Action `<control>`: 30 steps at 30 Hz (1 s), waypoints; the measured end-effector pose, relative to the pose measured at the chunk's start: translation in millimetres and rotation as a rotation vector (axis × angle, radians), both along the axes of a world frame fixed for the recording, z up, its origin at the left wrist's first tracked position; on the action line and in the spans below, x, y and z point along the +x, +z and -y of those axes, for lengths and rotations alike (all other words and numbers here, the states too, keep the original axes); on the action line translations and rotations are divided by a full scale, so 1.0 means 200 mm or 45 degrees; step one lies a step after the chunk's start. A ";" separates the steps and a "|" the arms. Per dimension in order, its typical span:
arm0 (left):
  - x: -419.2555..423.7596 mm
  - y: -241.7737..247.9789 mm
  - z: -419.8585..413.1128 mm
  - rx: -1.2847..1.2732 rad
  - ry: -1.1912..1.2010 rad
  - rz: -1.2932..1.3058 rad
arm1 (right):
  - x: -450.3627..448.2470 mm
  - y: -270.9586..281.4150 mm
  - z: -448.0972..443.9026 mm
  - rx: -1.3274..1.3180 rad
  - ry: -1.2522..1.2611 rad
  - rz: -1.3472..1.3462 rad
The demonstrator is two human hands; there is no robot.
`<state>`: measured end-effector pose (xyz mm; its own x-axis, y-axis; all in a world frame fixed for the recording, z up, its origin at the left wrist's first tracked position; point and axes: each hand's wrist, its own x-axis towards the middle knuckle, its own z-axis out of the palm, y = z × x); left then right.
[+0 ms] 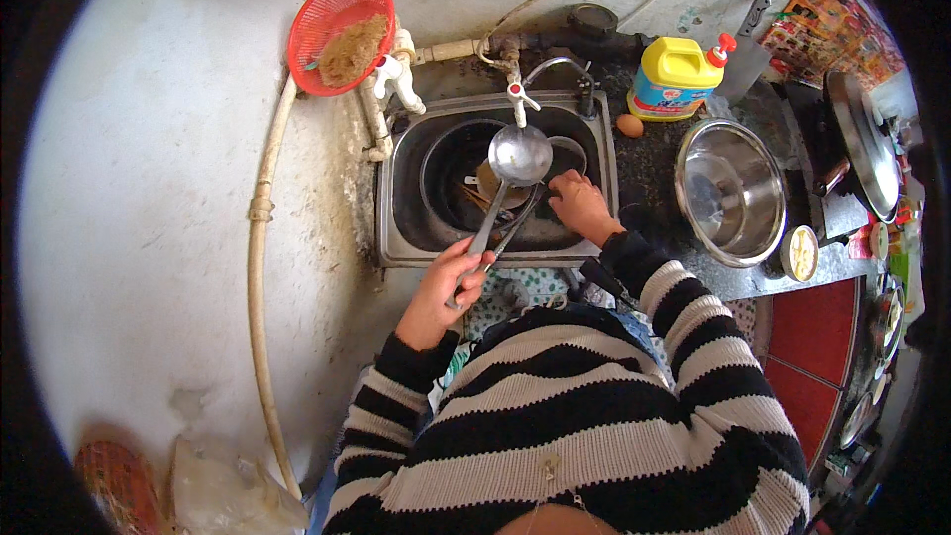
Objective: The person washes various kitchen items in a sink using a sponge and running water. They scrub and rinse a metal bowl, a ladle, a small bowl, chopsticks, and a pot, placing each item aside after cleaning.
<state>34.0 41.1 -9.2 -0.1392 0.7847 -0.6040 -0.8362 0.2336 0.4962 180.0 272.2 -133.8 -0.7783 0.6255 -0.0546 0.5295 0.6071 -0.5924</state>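
My left hand [449, 286] grips the handle of a metal ladle [520, 156], whose bowl hangs below the white tap [519, 100] over the stainless steel sink [609, 186]. A second thin metal utensil slants beside the ladle handle; its left end is at my left hand. My right hand [582, 206] is low over the right side of the sink, fingers bent near the far part of that utensil; whether it holds anything is hidden. A black pan [446, 186] sits in the sink with a bowl and chopsticks in it. Another round vessel [576, 145] lies at the sink's right.
A red plastic colander [304, 33] hangs on the wall at the left. Right of the sink are an egg [629, 125], a yellow pump bottle [672, 78], a steel basin [687, 186] and a small bowl [787, 256]. A cleaver [743, 67] leans against the wall.
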 end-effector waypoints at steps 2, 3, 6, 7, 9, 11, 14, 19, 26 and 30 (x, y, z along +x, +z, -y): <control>-0.02 -0.06 -0.09 0.066 0.023 0.163 | -0.02 0.01 -0.03 -0.186 -0.096 -0.113; -0.03 -0.10 -0.13 0.094 0.036 0.238 | -0.04 0.00 -0.04 -0.208 -0.143 -0.185; -0.06 -0.16 -0.20 0.152 -0.011 0.415 | -0.06 -0.03 -0.07 -0.297 -0.328 -0.268; -0.06 -0.17 -0.21 0.138 -0.018 0.456 | -0.06 -0.05 -0.08 -0.285 -0.356 -0.285; -0.07 -0.14 -0.18 0.161 -0.065 0.583 | -0.07 -0.09 -0.08 -0.263 -0.415 -0.322; -0.06 -0.05 -0.17 0.067 -0.010 0.608 | -0.08 -0.11 -0.09 -0.230 -0.392 -0.340; -0.08 -0.05 -0.20 0.116 -0.036 0.715 | -0.11 -0.14 -0.07 -0.215 -0.408 -0.366; 0.00 0.03 -0.16 0.124 0.010 0.539 | -0.15 -0.06 -0.04 -0.208 -0.473 -0.310; -0.04 -0.11 -0.23 0.188 -0.014 0.639 | -0.17 -0.12 -0.09 -0.190 -0.442 -0.159; 0.02 -0.03 -0.18 0.120 0.037 0.368 | -0.16 0.08 0.00 0.333 -0.338 0.133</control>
